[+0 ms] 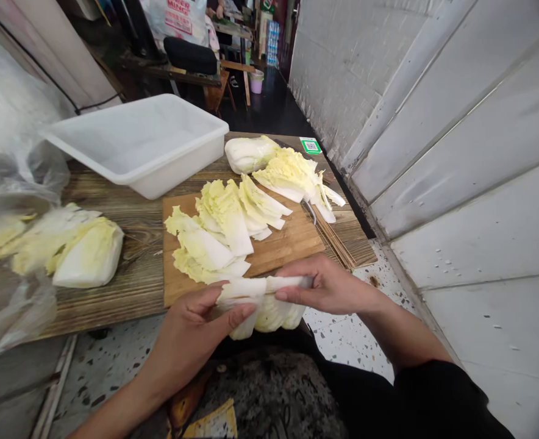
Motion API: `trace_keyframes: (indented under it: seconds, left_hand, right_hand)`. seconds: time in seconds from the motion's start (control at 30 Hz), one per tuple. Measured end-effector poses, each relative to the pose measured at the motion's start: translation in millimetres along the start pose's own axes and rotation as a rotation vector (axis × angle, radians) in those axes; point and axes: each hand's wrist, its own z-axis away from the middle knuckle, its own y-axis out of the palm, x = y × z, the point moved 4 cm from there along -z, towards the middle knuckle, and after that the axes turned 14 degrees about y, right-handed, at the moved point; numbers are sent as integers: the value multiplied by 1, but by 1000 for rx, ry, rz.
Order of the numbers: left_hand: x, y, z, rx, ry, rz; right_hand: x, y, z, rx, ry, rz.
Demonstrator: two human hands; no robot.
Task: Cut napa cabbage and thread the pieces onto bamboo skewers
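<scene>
My left hand (217, 311) pinches the white stem end of napa cabbage leaves (269, 316) in front of the board's near edge. From the other side my right hand (317, 286) grips the same leaves, thumb and fingers closed on their upper edge. The pieces hang side by side, with a thin brownish line along the top; whether a stick runs through them I cannot tell. Cut cabbage leaves (224, 225) lie fanned out on the wooden cutting board (292, 244) just beyond my hands. Thin wooden skewers (336, 241) rest in a bundle right of the board.
A white plastic tub (178, 152) stands behind the board. More cabbage (292, 171) lies at the far right, near a green-bordered QR card (311, 146). Leftward are a cabbage chunk (89, 256) and clear plastic bags (17, 122). A pale wall (471, 183) borders the right.
</scene>
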Motion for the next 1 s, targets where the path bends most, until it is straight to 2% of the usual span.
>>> trace_keyframes:
  seconds: [0.1,0.33,0.5,0.67,1.0]
  left_hand:
    - [8,-3,6,-3,-106,104]
    - [16,5,7,58,-175,279]
    - [8,3,6,-48,-207,334]
    - [5,6,4,-63,-291,393]
    - [3,6,4,-20,-315,440]
  right_hand:
    - [-1,-9,5,5,33,-20]
    - [-8,-17,15,-13,75,13]
    - [-9,-23,21,-23,128,-48]
    - [-4,-23,22,-55,99,-39]
    - [-1,-27,23,-103,53,91]
